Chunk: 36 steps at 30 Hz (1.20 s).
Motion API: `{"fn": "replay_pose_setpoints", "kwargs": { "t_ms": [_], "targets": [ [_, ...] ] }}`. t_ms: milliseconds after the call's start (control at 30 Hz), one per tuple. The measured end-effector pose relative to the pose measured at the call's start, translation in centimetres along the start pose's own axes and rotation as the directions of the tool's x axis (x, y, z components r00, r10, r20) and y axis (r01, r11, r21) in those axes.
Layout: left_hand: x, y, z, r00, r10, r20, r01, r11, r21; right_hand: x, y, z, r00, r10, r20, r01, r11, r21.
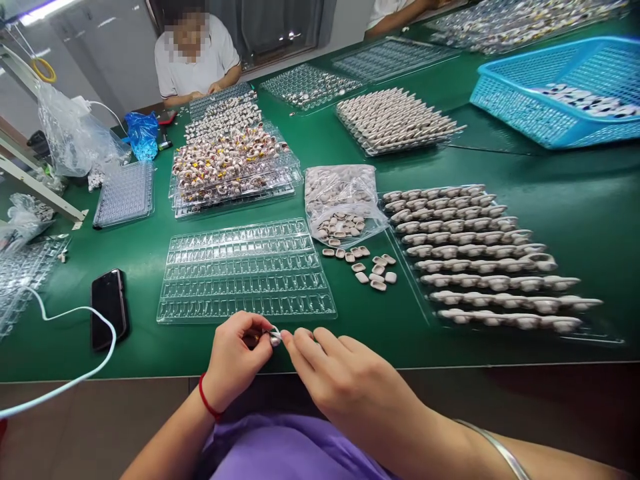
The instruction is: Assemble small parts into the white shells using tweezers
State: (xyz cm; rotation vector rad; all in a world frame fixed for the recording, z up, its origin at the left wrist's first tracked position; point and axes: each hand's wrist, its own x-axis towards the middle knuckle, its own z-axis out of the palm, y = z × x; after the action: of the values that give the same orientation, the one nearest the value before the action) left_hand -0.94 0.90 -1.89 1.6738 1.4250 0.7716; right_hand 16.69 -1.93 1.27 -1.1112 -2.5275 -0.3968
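At the table's front edge my left hand (pixel 243 350) pinches a small white and silvery piece (pixel 275 338) between thumb and fingers. From the right, my right hand (pixel 340 367) is closed with its fingertips at the same piece, whose exact kind is too small to make out. Just beyond them lies a clear plastic tray (pixel 245 263) with rows of narrow slots. To its right, small beige oblong shells (pixel 377 270) are scattered in front of an open clear bag (pixel 343 193) full of them.
On the right stands a tray with rows of beige pieces (pixel 485 263), with a fuller tray (pixel 395 120) and a blue basket (pixel 555 100) behind. Leftward are a phone (pixel 109 310), a white cable (pixel 95 373) and stacked trays of small parts (pixel 230 163). A person (pixel 197 60) sits opposite.
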Motion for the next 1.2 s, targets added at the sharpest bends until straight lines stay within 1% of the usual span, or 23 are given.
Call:
{"fn": "replay_pose_setpoints", "kwargs": {
  "t_ms": [167, 333, 400, 500, 567, 600, 633, 700, 767, 800, 867, 933, 967, 1000, 1100, 1200],
  "targets": [
    [0.0, 0.2, -0.1, 1.000, 0.002, -0.005, -0.002, 1.000, -0.008, 0.0, -0.2, 0.1, 1.000, -0.026, 0.013, 0.026, 1.000, -0.014],
    [0.0, 0.3, 0.0, 1.000, -0.011, -0.026, 0.010, 1.000, -0.024, 0.2, -0.7, 0.0, 0.997, -0.082, 0.013, 0.082, 0.996, -0.033],
    [-0.1, 0.2, 0.1, 0.999, -0.021, -0.042, 0.019, 0.999, -0.035, 0.3, -0.5, -0.2, 0.996, -0.091, 0.016, 0.091, 0.996, -0.025],
    [-0.2, 0.1, 0.0, 0.998, -0.060, -0.021, 0.057, 0.990, -0.131, 0.1, 0.7, -0.7, 0.998, -0.061, 0.000, 0.061, 0.997, 0.044],
    [-0.3, 0.3, -0.4, 0.995, -0.087, 0.039, 0.093, 0.974, -0.208, -0.2, 1.8, -0.7, 0.999, 0.010, -0.036, -0.005, 0.990, 0.139],
    [-0.4, 0.5, -0.6, 0.993, -0.097, 0.071, 0.112, 0.965, -0.238, -0.4, 2.2, -0.5, 0.997, 0.052, -0.049, -0.040, 0.976, 0.215],
    [-0.4, 0.8, -0.8, 0.989, -0.107, 0.106, 0.131, 0.956, -0.263, -0.5, 2.6, -0.2, 0.994, 0.091, -0.061, -0.068, 0.949, 0.308],
    [-0.5, 1.5, -1.1, 0.976, -0.120, 0.181, 0.175, 0.929, -0.325, -0.9, 2.8, 0.9, 0.991, 0.123, -0.062, -0.073, 0.853, 0.517],
    [-0.6, 2.1, -1.3, 0.955, -0.125, 0.268, 0.227, 0.889, -0.397, -1.1, 2.5, 2.2, 0.990, 0.112, -0.088, -0.025, 0.749, 0.663],
    [-0.6, 2.3, -1.4, 0.940, -0.127, 0.316, 0.262, 0.863, -0.433, -1.3, 2.2, 2.7, 0.988, 0.103, -0.117, 0.008, 0.716, 0.698],
    [-0.5, 2.4, -1.4, 0.904, -0.140, 0.404, 0.346, 0.794, -0.500, -1.5, 1.8, 3.6, 0.979, 0.082, -0.185, 0.078, 0.689, 0.720],
    [-0.3, 2.4, -1.5, 0.879, -0.151, 0.453, 0.405, 0.737, -0.541, -1.6, 1.6, 3.9, 0.968, 0.055, -0.244, 0.139, 0.694, 0.707],
    [-0.2, 2.4, -1.6, 0.879, -0.146, 0.454, 0.404, 0.734, -0.546, -1.6, 1.7, 3.9, 0.963, 0.039, -0.265, 0.164, 0.697, 0.698],
    [-0.2, 2.4, -1.7, 0.886, -0.132, 0.445, 0.382, 0.752, -0.537, -1.6, 1.7, 3.8, 0.959, 0.024, -0.281, 0.184, 0.700, 0.690],
    [-0.1, 2.6, -1.8, 0.911, -0.068, 0.407, 0.270, 0.843, -0.464, -1.4, 1.9, 3.4, 0.951, 0.004, -0.309, 0.214, 0.712, 0.669],
    [-0.3, 2.7, -1.5, 0.910, -0.055, 0.410, 0.242, 0.875, -0.419, -1.4, 1.9, 3.2, 0.944, -0.005, -0.329, 0.230, 0.725, 0.649]
  ]
}}
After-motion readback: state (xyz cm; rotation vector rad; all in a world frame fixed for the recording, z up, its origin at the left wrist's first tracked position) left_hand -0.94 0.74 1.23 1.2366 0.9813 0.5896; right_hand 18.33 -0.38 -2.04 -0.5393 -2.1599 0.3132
